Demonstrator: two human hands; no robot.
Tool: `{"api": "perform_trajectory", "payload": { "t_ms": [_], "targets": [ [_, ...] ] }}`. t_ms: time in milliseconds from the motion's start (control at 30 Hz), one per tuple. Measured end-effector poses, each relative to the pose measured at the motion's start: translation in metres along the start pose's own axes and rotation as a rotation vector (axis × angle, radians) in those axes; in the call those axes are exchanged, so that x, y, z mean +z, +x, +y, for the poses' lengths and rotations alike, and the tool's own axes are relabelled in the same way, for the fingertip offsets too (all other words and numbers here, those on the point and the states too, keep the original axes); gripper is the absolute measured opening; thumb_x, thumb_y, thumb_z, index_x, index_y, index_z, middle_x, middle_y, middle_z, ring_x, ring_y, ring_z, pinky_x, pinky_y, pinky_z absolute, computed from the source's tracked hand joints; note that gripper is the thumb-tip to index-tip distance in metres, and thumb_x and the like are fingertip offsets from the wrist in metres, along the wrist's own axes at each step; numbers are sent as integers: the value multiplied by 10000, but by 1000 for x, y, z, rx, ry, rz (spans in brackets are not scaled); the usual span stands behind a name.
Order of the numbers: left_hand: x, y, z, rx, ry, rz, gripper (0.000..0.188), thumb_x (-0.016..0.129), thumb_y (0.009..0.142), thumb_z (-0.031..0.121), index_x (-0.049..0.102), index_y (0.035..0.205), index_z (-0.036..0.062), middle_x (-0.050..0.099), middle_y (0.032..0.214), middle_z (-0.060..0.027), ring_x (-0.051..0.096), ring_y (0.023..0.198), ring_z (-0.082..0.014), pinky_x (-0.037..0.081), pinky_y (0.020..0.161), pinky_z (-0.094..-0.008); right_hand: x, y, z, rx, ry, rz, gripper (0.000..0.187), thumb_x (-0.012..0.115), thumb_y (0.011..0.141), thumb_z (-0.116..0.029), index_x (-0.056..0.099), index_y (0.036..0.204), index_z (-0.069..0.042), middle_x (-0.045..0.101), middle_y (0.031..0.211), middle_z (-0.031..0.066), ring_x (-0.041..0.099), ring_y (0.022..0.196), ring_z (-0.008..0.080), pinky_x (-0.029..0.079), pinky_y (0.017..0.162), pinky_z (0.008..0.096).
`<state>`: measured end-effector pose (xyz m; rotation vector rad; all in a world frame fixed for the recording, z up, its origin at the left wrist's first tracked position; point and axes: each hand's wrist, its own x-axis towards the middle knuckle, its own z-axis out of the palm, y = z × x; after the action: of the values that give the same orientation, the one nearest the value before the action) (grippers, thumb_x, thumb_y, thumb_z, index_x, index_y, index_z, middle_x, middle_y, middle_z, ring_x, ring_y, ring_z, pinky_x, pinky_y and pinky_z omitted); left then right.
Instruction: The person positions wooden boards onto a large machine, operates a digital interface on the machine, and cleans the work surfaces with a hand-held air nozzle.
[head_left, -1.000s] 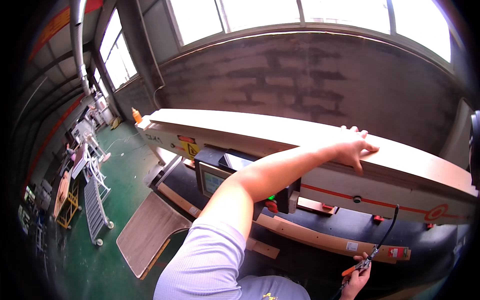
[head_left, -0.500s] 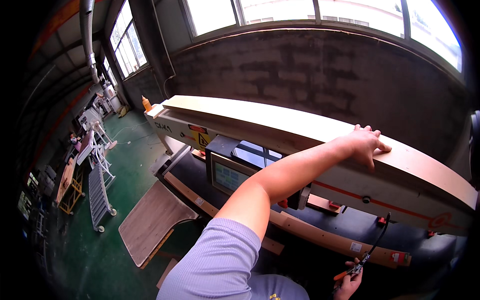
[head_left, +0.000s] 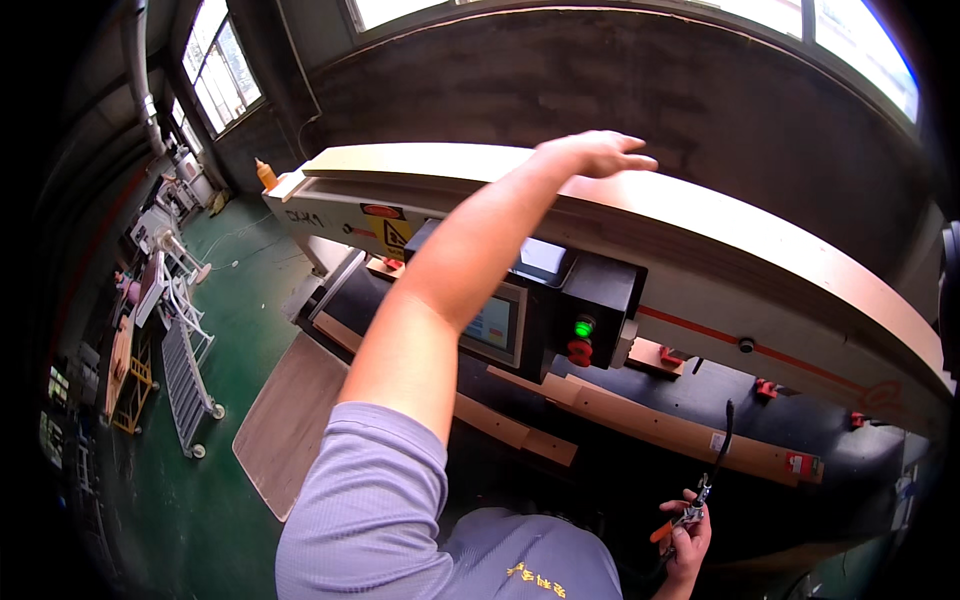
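Head view, and the left hand (head_left: pixel 605 156) is right up at the long pale board (head_left: pixel 720 210), arm at full stretch, fingers out straight and apart, gripping nothing! Touching the wood or just clear of it? Can't tell from here. The board lies lengthwise along the top of the white machine beam (head_left: pixel 700 290), running off to both sides of those fingers; that beam presumably gives it support over most of its length.

Down low, the right hand (head_left: pixel 688 540) is wrapped round an air-gun-like tool (head_left: pixel 704 488), its orange lever beside the fingers and its black tube rising above them. A grip round the body probably keeps that tube aimed away from the person.

And what's in the way? The left forearm cuts across the control box, hiding part of its screen (head_left: pixel 495 322). Below the left fingers sit the glossy dark slab (head_left: pixel 541 260), the green-lit button (head_left: pixel 583 328) and the red knob (head_left: pixel 579 351). Brown strips (head_left: pixel 650 420) lie on the black tabletop (head_left: pixel 815 430), above the right fingers in the view. Far left of both hands: an orange bottle (head_left: pixel 266 175) at the beam's end, a wood-look panel (head_left: pixel 290 420), a wheeled grey rack (head_left: pixel 185 385)!
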<state>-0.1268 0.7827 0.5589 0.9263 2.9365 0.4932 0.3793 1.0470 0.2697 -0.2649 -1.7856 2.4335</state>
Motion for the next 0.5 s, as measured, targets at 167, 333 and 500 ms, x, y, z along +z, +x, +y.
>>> {"api": "perform_trajectory", "payload": {
  "t_ms": [167, 333, 500],
  "targets": [
    [-56, -67, -184, -398, 140, 0, 691, 441, 1052, 634, 571, 1497, 122, 556, 1537, -140, 496, 1429, -339, 382, 1192, -428, 23, -36, 15, 147, 95, -133, 700, 741, 889, -387, 537, 1419, 22, 729, 906, 277, 595, 567, 134, 418, 501, 216],
    [-48, -66, -260, -200, 256, 57, 634, 450, 1023, 611, 621, 1415, 143, 625, 1411, -172, 558, 1344, -351, 435, 1138, -473, 93, -55, 66, 378, 130, -81, 679, 547, 1014, -494, 570, 1400, 63, 713, 911, 170, 556, 653, 121, 397, 589, 238],
    [-44, -85, -255, -210, 255, 91, 635, 445, 1019, 616, 574, 1447, 166, 586, 1434, -184, 536, 1354, -369, 424, 1139, -517, 198, -74, 124, 504, 192, 72, 635, 430, 1094, -502, 626, 1340, 49, 714, 1026, 89, 572, 751, 109, 484, 672, 247]
  ]
}}
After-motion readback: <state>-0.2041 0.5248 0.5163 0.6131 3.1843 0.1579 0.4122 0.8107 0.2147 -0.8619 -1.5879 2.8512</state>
